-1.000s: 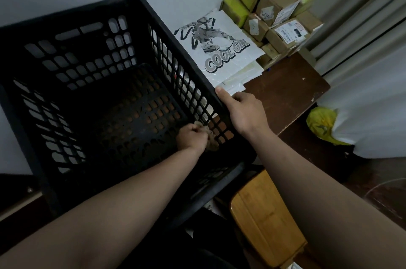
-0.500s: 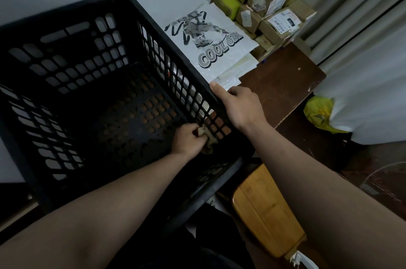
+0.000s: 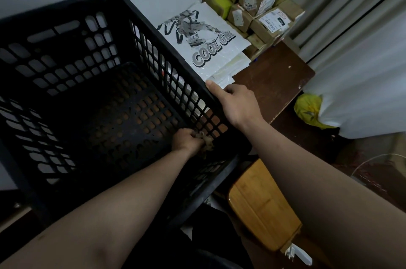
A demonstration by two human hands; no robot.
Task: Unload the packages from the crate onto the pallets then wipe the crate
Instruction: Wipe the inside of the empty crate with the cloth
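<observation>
- Black perforated crate (image 3: 66, 10): fills the left half of the view, tipped so that its open top faces the camera.
- Left hand (image 3: 186, 139): inside the crate at the near right corner of its floor, fingers clenched round a crumpled brownish cloth (image 3: 207, 144), which is pressed where the floor meets the right wall.
- Right hand (image 3: 238, 106): grasps the near part of the crate's right rim, thumb laid along the rim, fingers curled over its outer side.
- Dark brown board (image 3: 276, 77): just beside the crate's right wall. The right hand is over its near left corner.
- White "COOL GIRL" bag (image 3: 211, 33): lies against the crate's right wall, over other flat white packets.
- Cardboard boxes (image 3: 259, 2): stacked in the wall corner at the board's far edge, touching the bag.
- Pale curtain (image 3: 356, 27): hangs at the right, with a yellow bag (image 3: 309, 110) at its foot.
- Light wooden stool (image 3: 261, 205): below the crate's near right corner.
</observation>
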